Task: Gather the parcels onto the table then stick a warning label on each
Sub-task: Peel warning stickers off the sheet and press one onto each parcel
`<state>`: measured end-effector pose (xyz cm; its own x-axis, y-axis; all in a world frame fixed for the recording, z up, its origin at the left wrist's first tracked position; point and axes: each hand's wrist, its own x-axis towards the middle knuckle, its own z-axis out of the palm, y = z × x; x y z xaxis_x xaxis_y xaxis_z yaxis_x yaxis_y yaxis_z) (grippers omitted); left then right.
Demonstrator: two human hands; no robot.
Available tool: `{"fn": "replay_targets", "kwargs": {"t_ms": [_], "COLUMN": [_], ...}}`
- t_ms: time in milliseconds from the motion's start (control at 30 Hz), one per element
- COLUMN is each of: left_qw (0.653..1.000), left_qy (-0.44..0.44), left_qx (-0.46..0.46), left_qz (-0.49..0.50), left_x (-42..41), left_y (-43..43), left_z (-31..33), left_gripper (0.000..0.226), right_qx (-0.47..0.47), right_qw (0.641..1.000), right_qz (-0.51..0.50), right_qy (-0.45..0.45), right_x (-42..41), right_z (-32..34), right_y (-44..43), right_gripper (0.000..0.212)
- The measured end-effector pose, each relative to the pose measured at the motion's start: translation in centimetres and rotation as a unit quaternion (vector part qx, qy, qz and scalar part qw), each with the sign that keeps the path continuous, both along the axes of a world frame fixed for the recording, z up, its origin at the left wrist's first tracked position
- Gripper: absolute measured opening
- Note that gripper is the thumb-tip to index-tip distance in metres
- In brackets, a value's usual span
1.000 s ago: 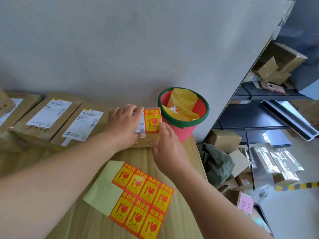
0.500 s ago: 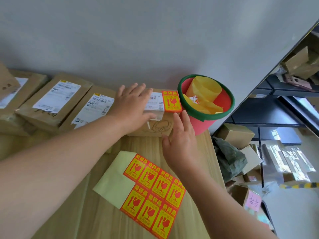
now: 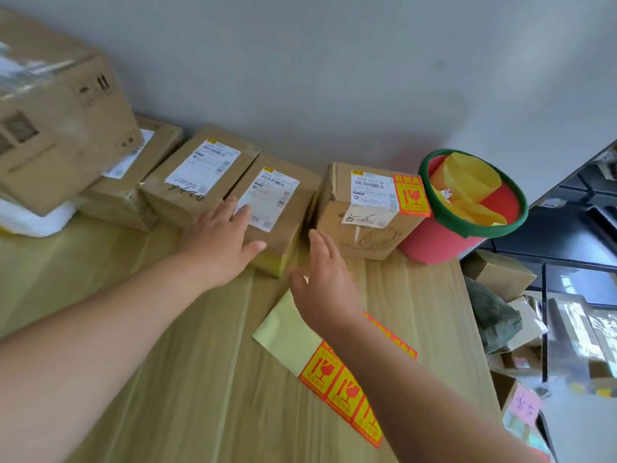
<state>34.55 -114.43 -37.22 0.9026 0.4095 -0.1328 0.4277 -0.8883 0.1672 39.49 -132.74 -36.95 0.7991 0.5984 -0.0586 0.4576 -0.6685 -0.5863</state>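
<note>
On the tabletop (image 3: 200, 379), a row of parcels lines the wall. The rightmost box (image 3: 364, 215) carries a warning label (image 3: 411, 196) on its top right corner, just beside a red bucket (image 3: 447, 242). The left hand (image 3: 222, 243) lies spread on the next parcel (image 3: 277, 208). The right hand (image 3: 325, 289) hovers open, empty, over the label sheet (image 3: 334, 379).
</note>
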Motion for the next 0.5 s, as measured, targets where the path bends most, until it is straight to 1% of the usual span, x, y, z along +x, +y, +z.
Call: {"fn": "replay_targets", "kwargs": {"t_ms": [100, 133, 200, 267, 333, 500], "left_qw": [0.998, 0.998, 0.998, 0.998, 0.995, 0.983], "left_qy": [0.060, 0.066, 0.059, 0.042, 0.008, -0.103], "left_qx": [0.004, 0.001, -0.012, -0.049, -0.100, -0.152], "left_qz": [-0.009, -0.010, -0.007, 0.003, 0.013, 0.003], "left_x": [-1.0, -1.2, -1.8, -2.9, -4.4, -9.5], "left_y": [0.5, 0.5, 0.1, -0.4, -0.6, -0.4], "left_z": [-1.2, -1.4, -1.7, -1.7, -1.7, -1.2], "left_gripper": [0.079, 0.081, 0.082, 0.080, 0.078, 0.064], "right_qx": [-0.037, -0.036, -0.008, 0.029, 0.060, 0.079], "right_qw": [0.995, 0.991, 0.981, 0.971, 0.966, 0.962], "right_qz": [-0.015, -0.029, -0.067, -0.100, -0.113, -0.115], "right_qy": [0.090, 0.124, 0.184, 0.216, 0.225, 0.237], "right_x": [-0.2, -0.1, -0.2, -1.0, -2.6, -7.4], "right_z": [-1.5, -1.9, -2.5, -2.8, -3.0, -2.8], "right_y": [2.7, 3.5, 4.8, 5.3, 5.1, 4.2], "right_gripper": [0.076, 0.076, 0.069, 0.061, 0.051, 0.044]}}
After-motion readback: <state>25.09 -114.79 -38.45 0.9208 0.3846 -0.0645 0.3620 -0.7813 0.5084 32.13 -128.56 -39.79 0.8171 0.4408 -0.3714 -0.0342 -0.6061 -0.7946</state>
